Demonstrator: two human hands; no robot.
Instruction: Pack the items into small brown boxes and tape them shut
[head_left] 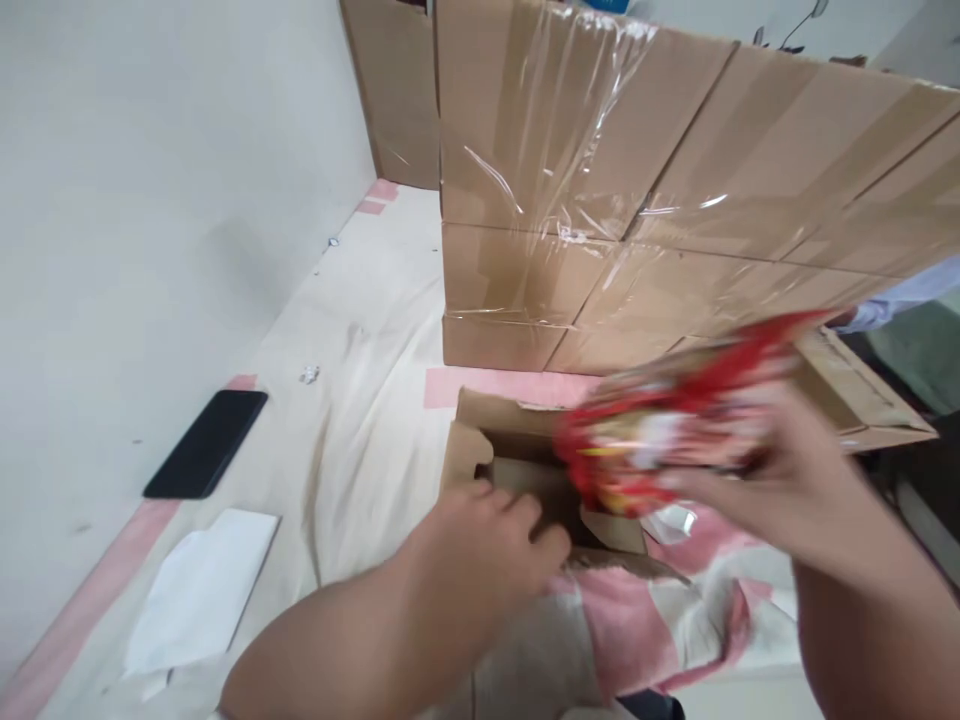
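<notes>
In the head view an open cardboard box sits on the cloth in front of me. My left hand is closed over its near left edge, with the fingers curled into the opening. My right hand grips a shiny red and gold packet, smeared by motion. The packet is tilted over the right side of the box and hides part of its opening. Its print cannot be read, and whether it is one packet or more I cannot tell.
Behind the box stands a stack of cardboard cartons wrapped in clear film. A black phone and a folded white paper lie to the left by the wall. Another open carton is at the right. Pink tape marks the cloth.
</notes>
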